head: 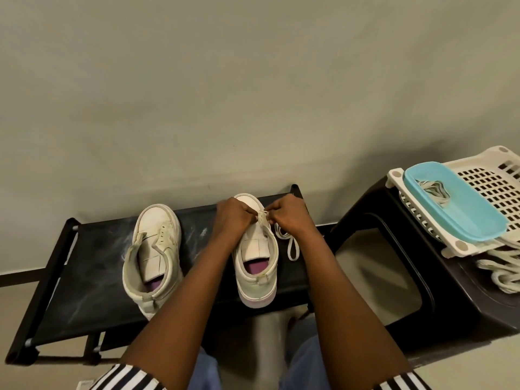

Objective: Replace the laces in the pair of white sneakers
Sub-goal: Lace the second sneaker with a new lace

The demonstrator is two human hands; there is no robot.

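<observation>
Two white sneakers stand on a black fabric rack (pixel 84 266), toes pointing away from me. The left sneaker (pixel 153 254) has no lace and its tongue is loose. Both my hands work over the front eyelets of the right sneaker (pixel 254 257). My left hand (pixel 232 218) and my right hand (pixel 288 218) each pinch the white lace (pixel 263 216) at the eyelets. The lace's free end (pixel 291 243) trails in a loop on the rack to the right of that shoe.
A dark plastic stool (pixel 394 249) stands at the right. On it lies a white perforated basket (pixel 495 181) with a blue tray (pixel 461 212) holding bunched laces (pixel 434 191). More white laces (pixel 501 271) hang off the stool's right side. A wall rises behind the rack.
</observation>
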